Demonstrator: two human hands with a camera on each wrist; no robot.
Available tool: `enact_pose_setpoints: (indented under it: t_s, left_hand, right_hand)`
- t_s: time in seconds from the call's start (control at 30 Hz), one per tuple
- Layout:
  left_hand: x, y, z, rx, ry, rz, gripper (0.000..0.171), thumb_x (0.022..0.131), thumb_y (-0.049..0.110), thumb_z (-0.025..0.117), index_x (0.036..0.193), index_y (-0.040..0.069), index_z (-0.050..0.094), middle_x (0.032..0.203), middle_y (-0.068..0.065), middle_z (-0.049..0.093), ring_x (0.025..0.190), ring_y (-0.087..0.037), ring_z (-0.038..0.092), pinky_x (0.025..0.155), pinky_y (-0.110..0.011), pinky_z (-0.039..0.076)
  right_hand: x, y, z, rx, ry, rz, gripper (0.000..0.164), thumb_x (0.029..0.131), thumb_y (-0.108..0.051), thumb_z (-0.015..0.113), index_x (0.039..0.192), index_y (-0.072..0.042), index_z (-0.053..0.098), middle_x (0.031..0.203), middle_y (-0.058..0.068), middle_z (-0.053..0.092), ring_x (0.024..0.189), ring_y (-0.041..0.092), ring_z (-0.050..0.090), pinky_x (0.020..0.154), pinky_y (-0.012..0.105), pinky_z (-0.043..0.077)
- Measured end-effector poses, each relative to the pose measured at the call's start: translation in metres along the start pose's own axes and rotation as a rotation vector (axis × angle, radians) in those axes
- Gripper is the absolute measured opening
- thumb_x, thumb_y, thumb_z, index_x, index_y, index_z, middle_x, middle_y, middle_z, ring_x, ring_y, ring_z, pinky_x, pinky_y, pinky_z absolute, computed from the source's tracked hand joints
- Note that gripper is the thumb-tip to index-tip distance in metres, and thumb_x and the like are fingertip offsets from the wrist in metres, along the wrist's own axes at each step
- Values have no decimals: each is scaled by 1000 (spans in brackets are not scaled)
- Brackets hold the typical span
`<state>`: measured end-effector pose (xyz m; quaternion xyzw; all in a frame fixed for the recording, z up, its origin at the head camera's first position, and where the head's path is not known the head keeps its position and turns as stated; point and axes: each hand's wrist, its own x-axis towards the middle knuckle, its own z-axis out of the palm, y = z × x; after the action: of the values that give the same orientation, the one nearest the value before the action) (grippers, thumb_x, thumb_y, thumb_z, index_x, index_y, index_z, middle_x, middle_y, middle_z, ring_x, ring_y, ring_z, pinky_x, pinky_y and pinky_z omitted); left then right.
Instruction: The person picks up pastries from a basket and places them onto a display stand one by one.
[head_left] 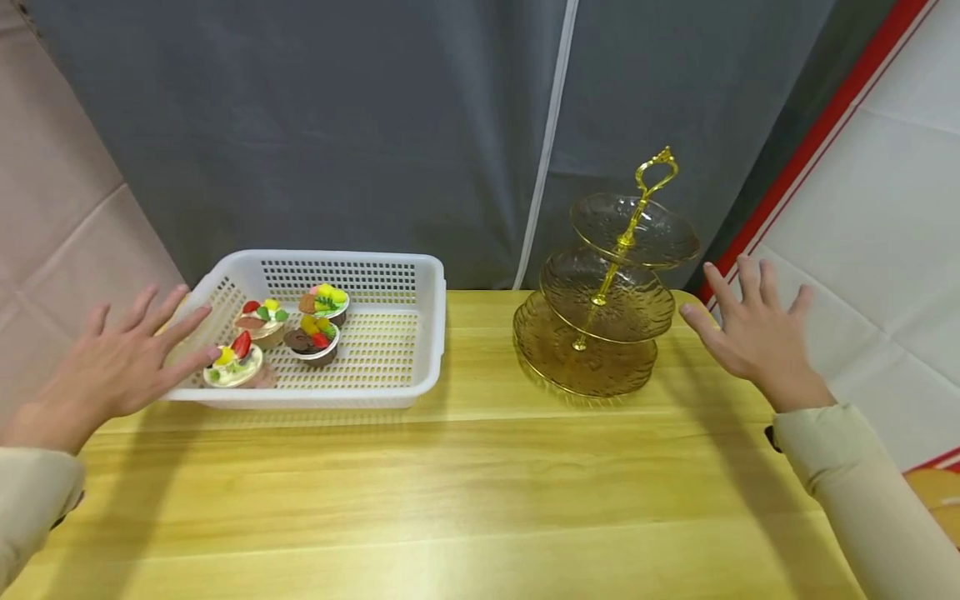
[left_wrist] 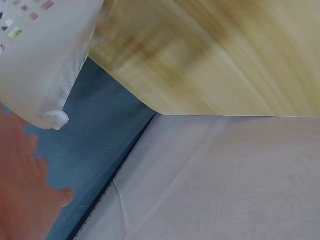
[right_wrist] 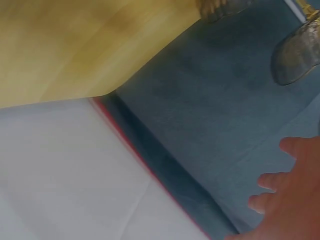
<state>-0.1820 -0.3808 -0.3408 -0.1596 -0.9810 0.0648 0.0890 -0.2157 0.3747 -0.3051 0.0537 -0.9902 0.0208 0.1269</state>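
My left hand, fingers spread, hovers at the left end of a white perforated plastic basket and holds nothing. Several toy cupcakes with fruit toppings lie in the basket's left half; one has a strawberry on cream, another a dark cup. To the right stands a three-tier serving stand of amber, gold-rimmed plates with a gold handle. Beyond its right side my right hand is held up with fingers spread, apart from the stand. In the right wrist view, the right hand is partly cut off.
Basket and stand are on a light wooden table, near its back edge. Behind them hangs a grey curtain with a pale vertical strip. White panels flank both sides, the right panel edged in red.
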Motion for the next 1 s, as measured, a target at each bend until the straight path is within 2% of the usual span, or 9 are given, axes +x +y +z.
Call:
enact_pose_setpoints:
  t_s: [0.07, 0.13, 0.3, 0.4, 0.53, 0.67, 0.77, 0.9, 1.0]
  left_hand:
    - [-4, 0, 1, -8, 5, 3, 77, 100, 53, 48, 161, 19, 16, 165, -18, 8, 149, -46, 3, 102, -77, 9]
    - [-8, -1, 1, 6, 10, 34, 79, 99, 49, 51, 161, 22, 12, 165, -19, 7, 148, -48, 6, 101, -78, 11]
    - [-17, -2, 4, 41, 51, 144, 82, 96, 36, 57, 161, 24, 9, 165, -20, 7, 143, -53, 18, 101, -77, 15]
    - [-22, -3, 7, 2, 54, 150, 76, 97, 36, 55, 161, 21, 16, 166, -15, 6, 147, -49, 12, 111, -69, 2]
    - [-27, -2, 9, -75, 6, 94, 68, 101, 43, 50, 159, 18, 24, 167, -8, 2, 151, -39, -1, 114, -53, -16]
    - [-31, -1, 11, -117, -31, 63, 64, 102, 44, 48, 157, 16, 30, 167, -10, 4, 151, -43, 1, 113, -53, -18]
    - [-34, -1, 12, -136, -35, 62, 63, 101, 44, 50, 154, 14, 36, 167, -10, 6, 150, -44, 2, 113, -54, -18]
    - [-37, -2, 15, -152, -6, 89, 60, 98, 43, 56, 147, 9, 48, 166, -12, 12, 151, -40, -2, 114, -57, -13]
    - [-38, -3, 18, -156, 44, 138, 58, 96, 41, 60, 139, 3, 56, 164, -15, 18, 152, -33, -4, 116, -47, -12]
  right_hand:
    - [-2, -6, -2, -12, 3, -14, 78, 100, -65, 29, 161, -18, 14, 164, 24, -3, 149, 47, -9, 100, 78, -14]
    - [-3, -11, -4, -24, 11, -27, 78, 100, -65, 29, 161, -19, 14, 164, 23, -1, 149, 46, -7, 102, 77, -12]
    - [-7, -24, -7, -40, 25, -57, 78, 100, -64, 32, 160, -17, 17, 164, 25, 7, 150, 44, -3, 105, 74, -8]
    - [-9, -31, -8, -39, 32, -72, 79, 99, -64, 33, 160, -15, 21, 162, 26, 13, 151, 42, -3, 107, 73, -6]
    - [-12, -40, -9, -41, 56, -100, 76, 100, -62, 36, 156, -10, 30, 159, 28, 20, 151, 41, 0, 108, 73, -2]
    - [-13, -49, -9, -58, 70, -137, 73, 100, -60, 39, 151, -7, 38, 156, 29, 26, 151, 41, 5, 108, 72, 1]
    - [-14, -56, -9, -65, 70, -163, 73, 100, -60, 39, 150, -7, 40, 155, 29, 27, 151, 41, 7, 109, 72, 3]
    - [-15, -65, -10, -63, 82, -193, 72, 99, -60, 40, 149, -8, 41, 155, 28, 29, 151, 40, 9, 109, 71, 7]
    - [-15, -70, -9, -69, 97, -217, 71, 99, -60, 42, 149, -9, 43, 154, 26, 31, 150, 40, 12, 108, 71, 9]
